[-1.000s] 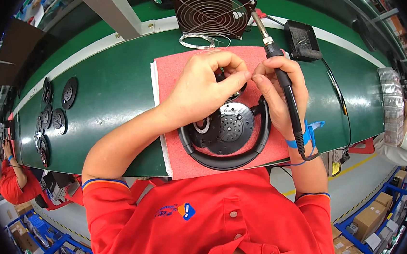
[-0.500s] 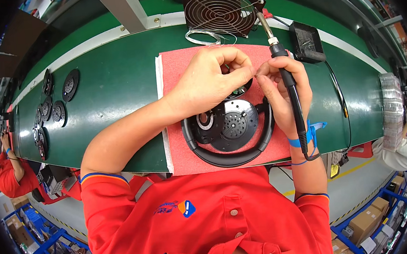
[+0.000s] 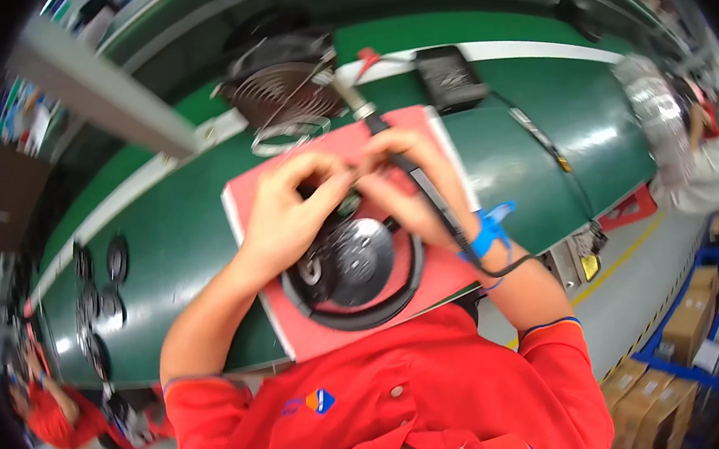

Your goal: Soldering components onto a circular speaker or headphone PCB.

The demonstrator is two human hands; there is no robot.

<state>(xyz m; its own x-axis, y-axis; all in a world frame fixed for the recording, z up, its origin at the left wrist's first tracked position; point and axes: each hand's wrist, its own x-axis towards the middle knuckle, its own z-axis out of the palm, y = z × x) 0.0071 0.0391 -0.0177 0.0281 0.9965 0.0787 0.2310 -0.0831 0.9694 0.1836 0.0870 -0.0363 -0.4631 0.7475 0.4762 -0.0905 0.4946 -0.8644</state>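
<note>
Glossy green laminate covers the long bench [image 3: 162,216], under a soft pink foam mat [image 3: 301,336]. On that, a padded black headband [image 3: 368,318] curves below the hands. A slim soldering iron [image 3: 432,191] slants through the right hand's [image 3: 442,170] curled fingers; the left hand's [image 3: 290,213] bend pinch-like, contents blurred. Within the band sits a smooth black disc [image 3: 363,267].

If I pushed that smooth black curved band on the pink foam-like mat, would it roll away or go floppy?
The smooth black curved band likely won't roll, since it lies in an open curve on the pink foam-like mat. It looks fairly stiff, with its even bow shape. And it might nudge the round black disc lying inside its curve.
</note>
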